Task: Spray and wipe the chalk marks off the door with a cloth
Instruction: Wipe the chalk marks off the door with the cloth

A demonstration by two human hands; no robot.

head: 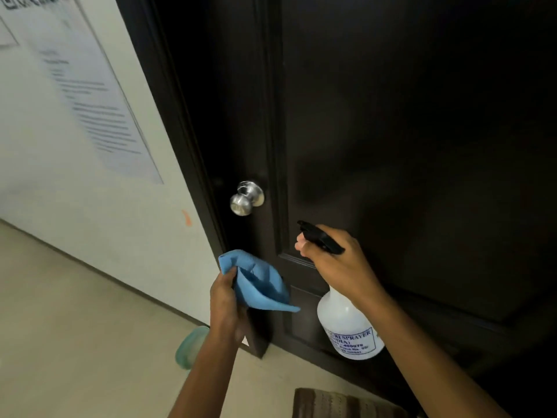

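A dark brown panelled door [407, 131] fills the right and centre of the head view. I cannot make out any chalk marks on its dark surface. My right hand [340, 263] grips the neck of a white spray bottle [346, 327] with a black trigger head [319, 236], nozzle pointing up-left, close to the door's lower panel. My left hand [226, 306] holds a bunched blue cloth [259, 282] just below the knob, near the door's left stile.
A round silver door knob [246, 198] sticks out above the cloth. The pale wall [90, 191] at left carries a printed poster [90, 95] and a small orange mark [187, 218]. A green object [191, 346] lies on the beige floor, and a striped brown mat [340, 404] is at the bottom.
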